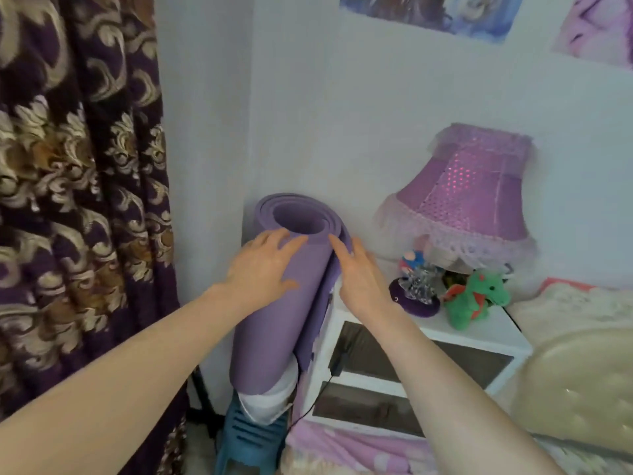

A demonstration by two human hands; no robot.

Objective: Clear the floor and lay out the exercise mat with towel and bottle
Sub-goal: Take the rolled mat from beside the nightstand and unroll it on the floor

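Mid-frame, the left hand (260,265) and right hand (359,279), fingers spread, press the upright rolled mat (274,323).

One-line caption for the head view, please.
Left hand and right hand touch the rolled purple mat standing on end beside the white nightstand.

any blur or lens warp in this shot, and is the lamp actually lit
Head view: soft all over, the left hand and right hand on the rolled mat slightly smeared; the wide lens stretches the forearms and bows the curtain at the edges; the lamp shade glows with pink spots, so it looks lit; no hard shadows.
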